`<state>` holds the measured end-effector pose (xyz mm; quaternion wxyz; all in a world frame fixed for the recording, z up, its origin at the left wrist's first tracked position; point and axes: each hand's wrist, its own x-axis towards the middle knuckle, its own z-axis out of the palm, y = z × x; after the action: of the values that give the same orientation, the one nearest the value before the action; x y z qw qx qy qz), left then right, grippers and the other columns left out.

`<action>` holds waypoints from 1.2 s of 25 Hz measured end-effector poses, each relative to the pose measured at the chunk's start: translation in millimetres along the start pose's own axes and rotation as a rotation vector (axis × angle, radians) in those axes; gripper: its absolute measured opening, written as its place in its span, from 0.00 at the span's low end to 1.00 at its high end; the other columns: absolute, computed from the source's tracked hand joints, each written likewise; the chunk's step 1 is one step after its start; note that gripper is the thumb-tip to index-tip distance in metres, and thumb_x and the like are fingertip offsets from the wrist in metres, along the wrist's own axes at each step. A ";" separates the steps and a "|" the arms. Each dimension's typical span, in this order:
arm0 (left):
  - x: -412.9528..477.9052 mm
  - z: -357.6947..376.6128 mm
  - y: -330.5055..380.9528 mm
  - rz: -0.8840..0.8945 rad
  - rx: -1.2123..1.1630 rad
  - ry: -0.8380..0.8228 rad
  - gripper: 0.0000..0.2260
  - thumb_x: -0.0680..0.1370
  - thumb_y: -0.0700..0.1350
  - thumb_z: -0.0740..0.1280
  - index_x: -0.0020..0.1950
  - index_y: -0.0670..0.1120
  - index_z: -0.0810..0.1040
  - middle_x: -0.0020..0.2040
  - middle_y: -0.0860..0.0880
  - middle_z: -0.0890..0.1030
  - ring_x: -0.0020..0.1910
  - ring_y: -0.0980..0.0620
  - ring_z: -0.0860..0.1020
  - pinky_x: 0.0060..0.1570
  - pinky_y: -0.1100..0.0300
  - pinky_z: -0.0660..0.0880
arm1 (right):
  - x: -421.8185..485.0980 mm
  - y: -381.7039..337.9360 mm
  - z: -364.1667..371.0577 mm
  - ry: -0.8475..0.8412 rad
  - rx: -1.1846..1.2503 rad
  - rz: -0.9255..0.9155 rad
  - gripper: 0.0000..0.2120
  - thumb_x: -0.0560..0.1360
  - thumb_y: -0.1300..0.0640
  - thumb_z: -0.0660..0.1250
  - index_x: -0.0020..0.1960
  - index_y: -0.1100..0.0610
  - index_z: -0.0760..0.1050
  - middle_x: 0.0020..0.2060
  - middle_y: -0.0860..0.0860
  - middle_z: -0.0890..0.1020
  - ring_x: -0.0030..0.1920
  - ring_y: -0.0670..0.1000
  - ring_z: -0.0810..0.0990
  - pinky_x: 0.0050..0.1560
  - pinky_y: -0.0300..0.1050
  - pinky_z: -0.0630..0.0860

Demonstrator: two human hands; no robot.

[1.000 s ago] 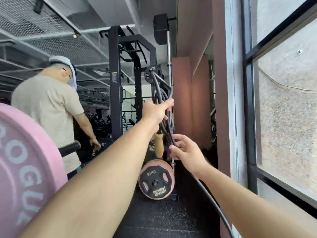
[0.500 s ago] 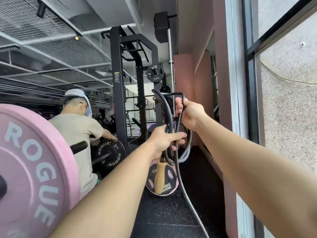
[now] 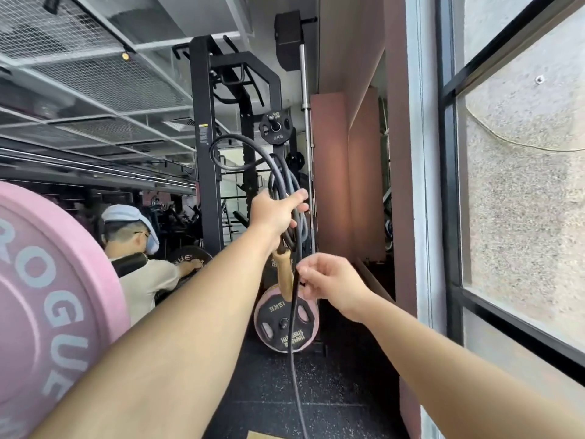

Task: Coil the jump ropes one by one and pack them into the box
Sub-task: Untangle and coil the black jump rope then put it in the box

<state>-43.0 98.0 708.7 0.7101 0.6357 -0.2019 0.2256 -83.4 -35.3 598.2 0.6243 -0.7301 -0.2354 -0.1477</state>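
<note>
Left hand (image 3: 275,213) grips the gathered loops of the black jump rope (image 3: 278,175), with its wooden handle (image 3: 282,274) hanging beneath. Right hand (image 3: 332,285) pinches the free strand, which hangs to the rubber floor (image 3: 342,391) before a pink weight plate (image 3: 272,327).

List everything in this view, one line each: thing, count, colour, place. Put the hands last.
jump rope: one, dark grey, coiled in the raised left hand, tail hanging towards the floor
wooden handle: one, tan, dangling below the coils
bumper plate: one, pink, lettered ROGUE, near left
15 kg plate: one, black with pink rim, low ahead, behind the handle
5 kg plate: one, black, high on the rack
power rack: one, black, centre background
barbell: one, silver, upright beside the rack
other person: one, beige shirt, pale cap, left background
window frame: one, black, right
left hand: grips the coils
right hand: pinches the hanging tail
</note>
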 end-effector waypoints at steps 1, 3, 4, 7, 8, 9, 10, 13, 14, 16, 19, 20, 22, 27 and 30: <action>-3.4 -2.9 -2.7 -0.009 0.008 -0.024 0.15 0.71 0.47 0.77 0.53 0.46 0.76 0.42 0.48 0.87 0.46 0.40 0.85 0.30 0.58 0.72 | 9.6 -5.4 -3.2 0.067 -0.005 -0.028 0.05 0.81 0.61 0.65 0.52 0.60 0.79 0.32 0.51 0.78 0.30 0.48 0.75 0.35 0.44 0.75; -11.8 -7.8 -10.9 -0.017 0.008 -0.043 0.12 0.74 0.43 0.75 0.53 0.44 0.75 0.45 0.46 0.87 0.43 0.47 0.86 0.26 0.61 0.70 | 26.3 -24.1 -13.1 0.197 -0.044 -0.070 0.04 0.80 0.58 0.66 0.54 0.57 0.79 0.34 0.50 0.77 0.32 0.47 0.74 0.38 0.45 0.71; -14.5 -10.7 -14.3 -0.017 -0.011 -0.025 0.12 0.75 0.42 0.74 0.54 0.43 0.75 0.45 0.46 0.87 0.43 0.49 0.86 0.26 0.61 0.70 | 32.1 -29.6 -15.9 0.193 -0.067 -0.068 0.07 0.78 0.57 0.69 0.56 0.55 0.77 0.38 0.51 0.79 0.36 0.47 0.76 0.41 0.44 0.72; -15.0 -14.5 -13.7 -0.032 -0.110 0.040 0.14 0.75 0.42 0.74 0.57 0.41 0.75 0.43 0.47 0.87 0.43 0.50 0.86 0.26 0.61 0.70 | 24.8 -16.1 -2.5 -0.011 -0.110 0.044 0.20 0.72 0.52 0.77 0.59 0.55 0.74 0.43 0.53 0.82 0.43 0.49 0.82 0.47 0.47 0.78; -15.1 -13.7 -12.8 -0.035 -0.121 0.036 0.15 0.75 0.43 0.74 0.58 0.41 0.75 0.43 0.47 0.87 0.43 0.50 0.86 0.26 0.62 0.70 | 18.2 -7.0 5.2 -0.027 -0.112 0.051 0.20 0.71 0.51 0.78 0.58 0.56 0.75 0.42 0.55 0.82 0.43 0.51 0.83 0.47 0.49 0.80; -15.3 -12.3 -13.5 -0.038 -0.113 0.019 0.15 0.76 0.43 0.74 0.59 0.40 0.75 0.44 0.47 0.87 0.43 0.50 0.86 0.27 0.62 0.70 | 14.4 1.4 9.5 -0.003 -0.100 0.029 0.18 0.72 0.52 0.77 0.56 0.58 0.75 0.42 0.57 0.83 0.44 0.55 0.85 0.48 0.51 0.82; -17.2 -10.2 -15.4 -0.042 -0.098 -0.010 0.17 0.75 0.44 0.74 0.60 0.39 0.76 0.45 0.46 0.87 0.44 0.50 0.86 0.28 0.61 0.71 | 12.4 8.1 10.7 0.028 -0.061 -0.003 0.14 0.75 0.55 0.75 0.55 0.60 0.76 0.42 0.59 0.84 0.45 0.58 0.85 0.49 0.53 0.83; -21.5 -7.6 -30.5 -0.107 -0.076 -0.114 0.22 0.74 0.46 0.76 0.62 0.38 0.74 0.49 0.44 0.86 0.45 0.48 0.86 0.33 0.59 0.76 | 10.9 27.6 -1.4 0.039 0.012 -0.011 0.06 0.81 0.62 0.66 0.55 0.64 0.77 0.40 0.57 0.83 0.41 0.55 0.83 0.47 0.51 0.83; -23.2 -8.4 -37.9 -0.144 -0.069 -0.143 0.23 0.74 0.47 0.76 0.63 0.39 0.74 0.52 0.44 0.86 0.45 0.48 0.86 0.34 0.58 0.77 | 8.1 35.5 -7.3 0.046 0.002 0.024 0.06 0.82 0.63 0.64 0.56 0.65 0.77 0.39 0.56 0.82 0.40 0.53 0.81 0.46 0.51 0.83; -29.5 -11.7 -54.3 -0.228 -0.007 -0.196 0.19 0.74 0.48 0.76 0.60 0.42 0.75 0.53 0.45 0.84 0.40 0.52 0.85 0.33 0.60 0.77 | 0.3 56.5 -19.4 0.110 0.038 0.142 0.07 0.82 0.66 0.60 0.59 0.64 0.74 0.38 0.56 0.80 0.37 0.54 0.80 0.45 0.53 0.81; -43.6 -18.5 -89.2 -0.318 0.140 -0.274 0.14 0.75 0.50 0.74 0.52 0.45 0.74 0.39 0.48 0.77 0.27 0.55 0.72 0.26 0.61 0.69 | -17.7 90.0 -47.4 0.264 0.185 0.369 0.09 0.79 0.69 0.58 0.54 0.57 0.70 0.33 0.55 0.77 0.28 0.52 0.73 0.31 0.47 0.75; -48.6 -21.9 -101.0 -0.336 0.183 -0.313 0.14 0.75 0.51 0.74 0.52 0.46 0.73 0.35 0.49 0.73 0.25 0.55 0.67 0.26 0.60 0.66 | -23.0 104.0 -58.0 0.292 0.224 0.435 0.07 0.80 0.67 0.57 0.51 0.56 0.68 0.31 0.53 0.76 0.26 0.50 0.70 0.29 0.44 0.70; -59.2 -27.9 -128.1 -0.392 0.261 -0.424 0.15 0.76 0.54 0.73 0.51 0.45 0.75 0.31 0.50 0.67 0.25 0.53 0.63 0.26 0.58 0.62 | -37.6 137.1 -76.4 0.358 0.180 0.585 0.04 0.80 0.62 0.61 0.54 0.55 0.69 0.31 0.51 0.78 0.26 0.51 0.72 0.30 0.43 0.70; -89.9 -30.3 -190.5 -0.504 0.330 -0.697 0.05 0.79 0.46 0.69 0.52 0.46 0.75 0.27 0.51 0.63 0.24 0.53 0.62 0.27 0.59 0.64 | -76.4 215.0 -89.2 0.253 -0.303 0.875 0.26 0.78 0.52 0.70 0.73 0.56 0.67 0.60 0.59 0.79 0.59 0.60 0.81 0.62 0.51 0.75; -104.8 -21.3 -227.2 -0.570 0.420 -0.850 0.05 0.78 0.44 0.70 0.51 0.46 0.75 0.29 0.50 0.70 0.25 0.53 0.67 0.28 0.59 0.67 | -87.4 248.5 -85.2 0.257 -0.377 0.669 0.41 0.76 0.54 0.72 0.81 0.53 0.53 0.75 0.58 0.67 0.73 0.57 0.69 0.72 0.47 0.66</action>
<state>2.6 92.0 461.8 0.4570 0.8283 -0.2415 -0.2164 -19.4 -160.0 359.6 0.5174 -0.8437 0.1262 -0.0671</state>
